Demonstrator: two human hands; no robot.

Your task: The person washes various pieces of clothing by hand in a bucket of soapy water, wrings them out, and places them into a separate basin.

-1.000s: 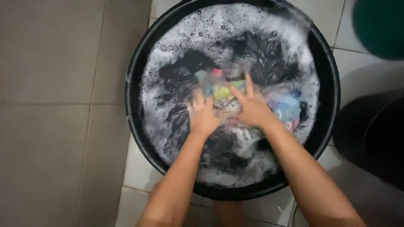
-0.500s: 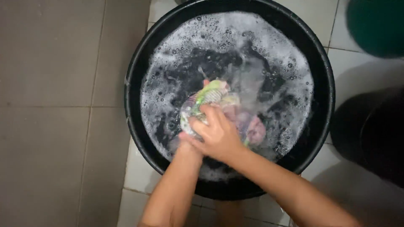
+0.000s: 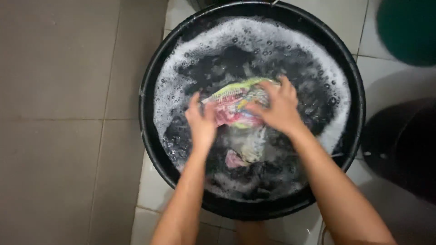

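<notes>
Floor: grey and pale tiles (image 3: 59,136), wet-looking, seen from straight above.
Basin: a round black basin (image 3: 150,136) stands on the tiles and fills the middle of the view.
Basin contents: dark water with white foam (image 3: 254,36) thick along the far and right rim, thinner near the person; more dark laundry lies half sunk at the near side, with a small pink patch (image 3: 234,159) showing through.
Cloth: a wet cloth (image 3: 236,102) patterned in yellow, green, pink and white is bunched up at the water's surface in the centre of the basin, between the two hands.
Left hand: the left hand (image 3: 202,122) grips the cloth's left end, fingers curled shut on it, thumb upward.
Right hand: the right hand (image 3: 279,109) lies over the cloth's right end, fingers bent and closed on the fabric.
Doing it well: a judgement only, but scrubbing seems to call for a firm hold on both ends, rubbing fold against fold just under the foam, and turning the bunch so fresh parts meet; keeping it low in the basin should spare the floor from splashes.
Nearby: a green round container (image 3: 408,27) at the upper right corner and a black round one (image 3: 404,145) beside the basin at right; what they hold cannot be told.
</notes>
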